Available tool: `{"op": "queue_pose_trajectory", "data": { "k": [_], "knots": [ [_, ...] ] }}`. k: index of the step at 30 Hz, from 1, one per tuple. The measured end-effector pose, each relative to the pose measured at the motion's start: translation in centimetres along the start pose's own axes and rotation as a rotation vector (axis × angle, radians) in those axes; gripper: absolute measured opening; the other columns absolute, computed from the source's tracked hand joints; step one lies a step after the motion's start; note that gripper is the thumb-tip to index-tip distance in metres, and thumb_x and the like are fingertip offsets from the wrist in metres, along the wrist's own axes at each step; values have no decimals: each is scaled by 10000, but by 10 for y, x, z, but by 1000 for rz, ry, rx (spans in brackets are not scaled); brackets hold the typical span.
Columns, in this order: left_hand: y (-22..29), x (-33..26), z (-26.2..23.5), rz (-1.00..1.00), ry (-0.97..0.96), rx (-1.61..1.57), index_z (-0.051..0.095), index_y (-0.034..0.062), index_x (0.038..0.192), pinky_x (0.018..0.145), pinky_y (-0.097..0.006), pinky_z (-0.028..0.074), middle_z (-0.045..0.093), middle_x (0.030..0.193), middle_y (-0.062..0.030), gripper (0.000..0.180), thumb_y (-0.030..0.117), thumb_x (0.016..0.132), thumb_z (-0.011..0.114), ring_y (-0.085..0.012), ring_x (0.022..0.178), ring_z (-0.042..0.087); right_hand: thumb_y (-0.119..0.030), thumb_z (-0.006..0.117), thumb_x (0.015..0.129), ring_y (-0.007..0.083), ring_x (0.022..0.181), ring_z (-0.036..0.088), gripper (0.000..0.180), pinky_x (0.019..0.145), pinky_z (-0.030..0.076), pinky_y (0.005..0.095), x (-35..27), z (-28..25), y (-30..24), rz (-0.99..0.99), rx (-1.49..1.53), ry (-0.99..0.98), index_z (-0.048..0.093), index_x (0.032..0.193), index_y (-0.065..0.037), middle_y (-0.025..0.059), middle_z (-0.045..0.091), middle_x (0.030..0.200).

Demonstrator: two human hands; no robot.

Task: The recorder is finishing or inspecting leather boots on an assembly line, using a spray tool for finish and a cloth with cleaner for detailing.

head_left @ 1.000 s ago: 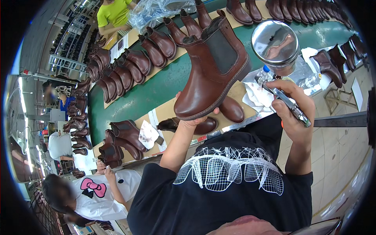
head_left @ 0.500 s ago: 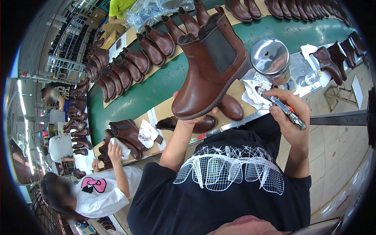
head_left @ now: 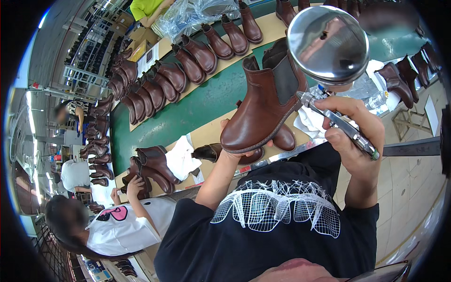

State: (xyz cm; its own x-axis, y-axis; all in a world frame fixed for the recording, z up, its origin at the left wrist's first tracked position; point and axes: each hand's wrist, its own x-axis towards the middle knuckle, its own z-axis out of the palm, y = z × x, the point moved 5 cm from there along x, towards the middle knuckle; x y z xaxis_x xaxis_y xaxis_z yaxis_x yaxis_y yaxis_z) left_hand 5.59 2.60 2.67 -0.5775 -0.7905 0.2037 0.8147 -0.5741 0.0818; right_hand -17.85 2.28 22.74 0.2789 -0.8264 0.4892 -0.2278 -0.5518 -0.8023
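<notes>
A brown leather ankle boot [head_left: 256, 113] with a dark elastic side panel is raised over the bench, toe toward the lower left. My left hand [head_left: 238, 153] is closed around it from beneath, mostly hidden by the sole. My right hand [head_left: 359, 124] grips a spray gun [head_left: 346, 127] with a round, shiny metal cup [head_left: 328, 44] on top. The gun's nozzle points left at the boot's heel side, very close to it. Behind the raised boot, another brown boot [head_left: 284, 138] lies partly hidden on the bench.
Rows of brown boots [head_left: 171, 77] line the green bench [head_left: 188, 113]. White cloths [head_left: 182, 157] lie near its front edge. At the left, a co-worker in a white shirt [head_left: 124, 230] handles boots [head_left: 157, 167]. Clear plastic wrap [head_left: 192, 19] sits at the back, beside another person's arm.
The boot has shifted right and slightly down, tilting a little. The spray gun has come up closer to it, its cup looming larger. The co-worker's white cloth now lies on the bench.
</notes>
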Motion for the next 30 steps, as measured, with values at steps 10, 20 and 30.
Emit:
{"op": "queue_pose_trajectory", "data": {
  "k": [10, 20, 30],
  "knots": [
    [10, -2, 2, 50, 54, 225, 136, 55, 1547, 855, -548, 584, 350, 1440, -378, 1023, 567, 807, 621, -558, 1105, 572, -216, 779, 788, 174, 799, 644, 293, 729, 408, 294, -2, 4, 7, 11, -45, 22, 707, 1026, -61, 52, 713, 920],
    [19, -10, 8, 9, -39, 58, 203, 98, 1524, 465, -499, 616, 337, 1386, -411, 931, 510, 845, 688, -703, 1041, 484, -207, 790, 785, 180, 800, 665, 302, 768, 376, 295, -15, 13, 10, 13, -78, -68, 699, 1033, -60, 51, 719, 918],
    [19, -6, 17, 60, -28, 98, 326, 91, 1479, 676, -670, 569, 413, 1401, -319, 853, 500, 830, 700, -597, 1022, 576, -174, 781, 786, 163, 804, 663, 277, 774, 367, 294, -24, 18, 17, 63, -53, -113, 698, 1025, -60, 46, 722, 913]
  ]
}}
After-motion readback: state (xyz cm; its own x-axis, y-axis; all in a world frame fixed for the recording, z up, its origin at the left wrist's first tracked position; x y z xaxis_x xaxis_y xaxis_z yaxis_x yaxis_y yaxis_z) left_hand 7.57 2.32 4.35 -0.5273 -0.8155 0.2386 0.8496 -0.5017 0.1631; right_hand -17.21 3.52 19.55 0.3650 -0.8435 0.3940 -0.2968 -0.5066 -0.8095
